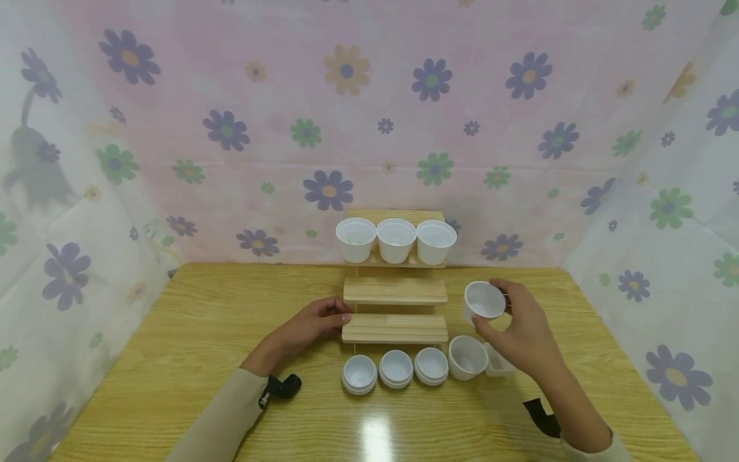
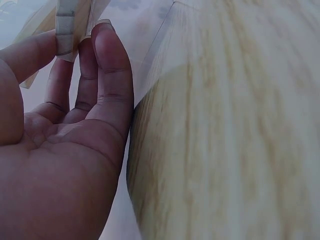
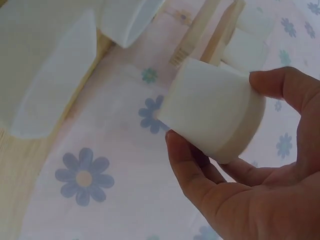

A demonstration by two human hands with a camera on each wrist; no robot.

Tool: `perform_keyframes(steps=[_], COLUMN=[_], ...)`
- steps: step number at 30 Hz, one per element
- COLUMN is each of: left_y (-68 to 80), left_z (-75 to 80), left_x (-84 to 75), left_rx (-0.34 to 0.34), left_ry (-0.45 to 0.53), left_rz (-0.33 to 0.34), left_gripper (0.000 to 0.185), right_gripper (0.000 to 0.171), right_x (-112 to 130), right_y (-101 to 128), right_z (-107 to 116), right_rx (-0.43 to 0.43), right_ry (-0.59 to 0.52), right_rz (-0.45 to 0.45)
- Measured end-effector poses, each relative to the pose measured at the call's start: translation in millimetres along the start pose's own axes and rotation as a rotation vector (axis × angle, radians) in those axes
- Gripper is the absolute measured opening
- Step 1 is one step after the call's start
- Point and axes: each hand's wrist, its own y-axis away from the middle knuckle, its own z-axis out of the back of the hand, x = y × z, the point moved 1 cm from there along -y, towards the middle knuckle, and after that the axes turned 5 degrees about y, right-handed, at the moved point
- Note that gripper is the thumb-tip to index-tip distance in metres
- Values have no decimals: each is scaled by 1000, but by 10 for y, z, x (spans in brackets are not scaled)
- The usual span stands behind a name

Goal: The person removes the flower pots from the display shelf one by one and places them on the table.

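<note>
Right hand (image 1: 522, 321) raised, fingers curled, gripping; left hand (image 1: 312, 324) low, relaxed.

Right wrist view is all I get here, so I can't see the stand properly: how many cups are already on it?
Observer: Three white cups fill the top step of the wooden stand.
Operator: And the lower steps?
Observer: Both bare; the right hand holds its cup lifted beside the middle step.
Operator: Where's the other hand?
Observer: The left hand touches the bottom step's left end.
</note>
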Motion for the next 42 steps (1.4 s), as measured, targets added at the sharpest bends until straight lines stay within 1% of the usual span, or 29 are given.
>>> perform_keyframes(steps=[6,10,17,28,35,42], left_y=[-3,-1,1,-4,-11,-9], left_z=[5,5,-1,4,13,11], left_x=[9,8,-6,-2,17,16], left_rx=[1,6,10,4,8,5], left_ry=[-3,-4,2,-4,3,-3], left_rz=[1,-3,-5,2,5,4], left_gripper=[30,30,29,28,28,29], right_gripper=[70,72,76,74,75,72], right_x=[-86,-138,-237,-333,-407,-496], right_y=[-18,-32,-36,-27,-16,-9], right_z=[126,208,328,399,448,470], right_rx=[44,98,173,275,307,364], right_ry=[27,34,99,142,170,210], right_rz=[-42,-61,-53,-110,-101,-117])
